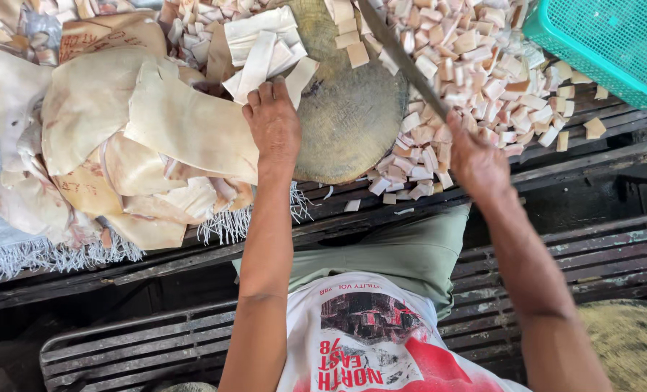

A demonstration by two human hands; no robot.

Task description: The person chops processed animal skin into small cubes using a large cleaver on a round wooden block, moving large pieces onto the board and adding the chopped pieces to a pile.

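Left hand (273, 123) is lying flat, fingers together, pressing pale strips (265, 51) at the round chopping block's (349, 116) 10 o'clock edge. Right hand (476, 163) is gripping a long knife (400, 58), fist closed, blade angling toward 11 o'clock over the cut pieces (476, 65).
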